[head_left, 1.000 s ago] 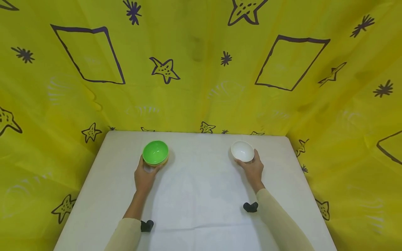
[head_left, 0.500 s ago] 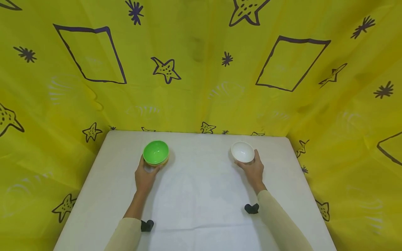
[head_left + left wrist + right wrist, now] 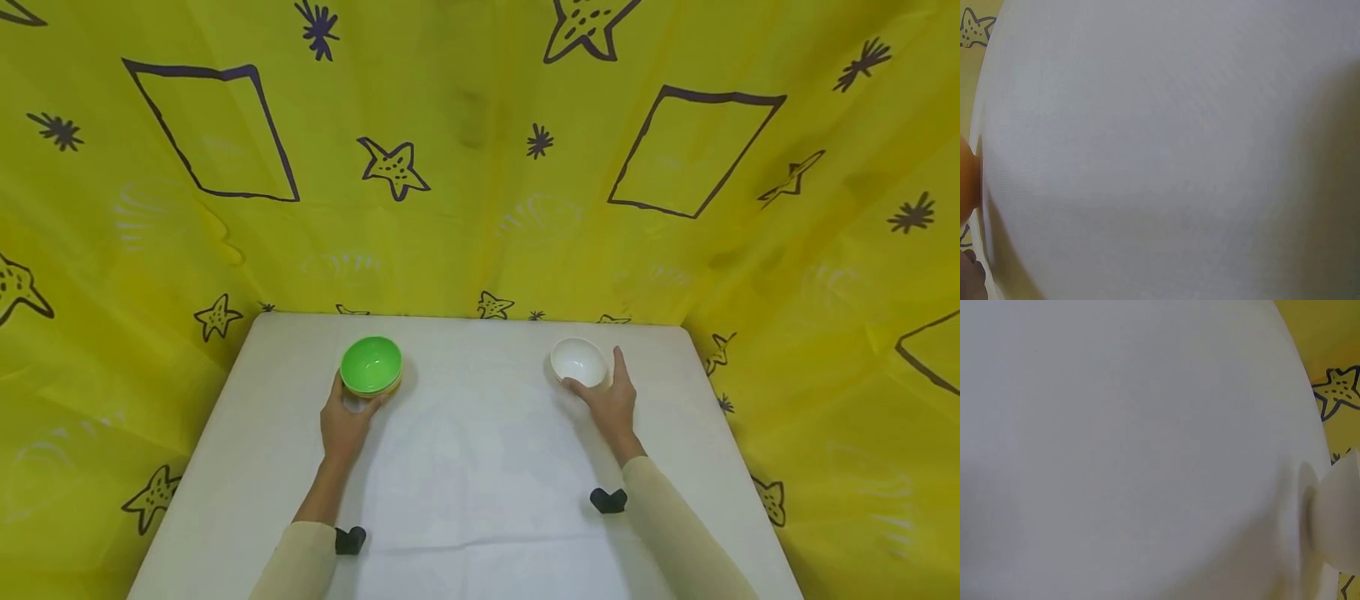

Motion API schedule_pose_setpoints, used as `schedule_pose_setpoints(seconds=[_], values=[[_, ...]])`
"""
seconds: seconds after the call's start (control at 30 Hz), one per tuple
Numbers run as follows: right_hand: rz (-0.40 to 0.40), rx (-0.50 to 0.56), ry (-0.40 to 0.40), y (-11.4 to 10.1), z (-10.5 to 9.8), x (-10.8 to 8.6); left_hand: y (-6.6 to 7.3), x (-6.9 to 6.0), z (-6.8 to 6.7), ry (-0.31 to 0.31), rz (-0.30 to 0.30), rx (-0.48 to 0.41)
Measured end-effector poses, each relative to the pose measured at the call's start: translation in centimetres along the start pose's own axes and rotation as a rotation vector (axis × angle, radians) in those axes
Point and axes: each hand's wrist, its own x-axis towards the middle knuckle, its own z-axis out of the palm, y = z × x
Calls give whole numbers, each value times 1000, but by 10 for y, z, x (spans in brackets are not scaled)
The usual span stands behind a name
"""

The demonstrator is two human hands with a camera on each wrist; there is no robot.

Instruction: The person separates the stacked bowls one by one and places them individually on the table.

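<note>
While a yellow curtain (image 3: 465, 233) is enclosing a white table (image 3: 465, 467), a person's left hand (image 3: 347, 429) and right hand (image 3: 613, 410) are reaching toward its far corners.

A black piece (image 3: 609, 501) is jutting from each wrist, and the right thumb is covering part of a white bowl's (image 3: 578, 362) near rim, at far right. Compared with half a second ago, the right fingers are spreading wide, away from that bowl's side; the left hand is staying curled round an orange bowl (image 3: 966, 184) at far left, in which a green bowl (image 3: 372, 364) is sitting.
</note>
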Motion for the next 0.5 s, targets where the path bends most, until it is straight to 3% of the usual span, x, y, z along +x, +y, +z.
schedule_pose_setpoints(seconds=[0.3, 0.5], values=[[-81, 73, -28, -30, 8, -14, 0, -1, 1, 6, 7, 6], [-129, 97, -92, -46, 22, -22, 2, -1, 0, 11, 0, 13]])
